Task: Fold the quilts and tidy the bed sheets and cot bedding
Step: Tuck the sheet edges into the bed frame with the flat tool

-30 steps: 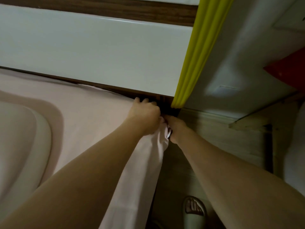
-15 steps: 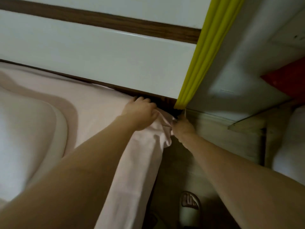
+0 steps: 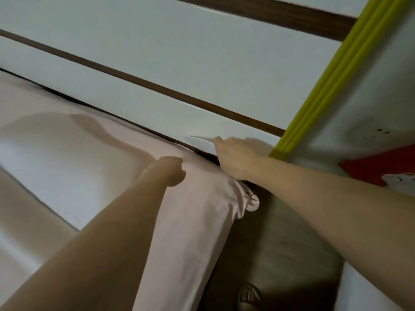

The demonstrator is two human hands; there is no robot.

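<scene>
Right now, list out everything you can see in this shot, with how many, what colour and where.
bed sheet: one, pale pink, covers the mattress, corner bunched at the bed's edge
pillow: one, white, on the sheet at left
headboard panels: white with dark wood strips, behind the bed
corner strip: one, yellow-green, runs up the right end of the headboard
red item: one, red with a white patch, right edge, unclear what it is
slipper: one, dark, on the floor at bottom
left hand: resting on the sheet near the corner, fingers hidden
right hand: at the gap between mattress and headboard, blurred
</scene>
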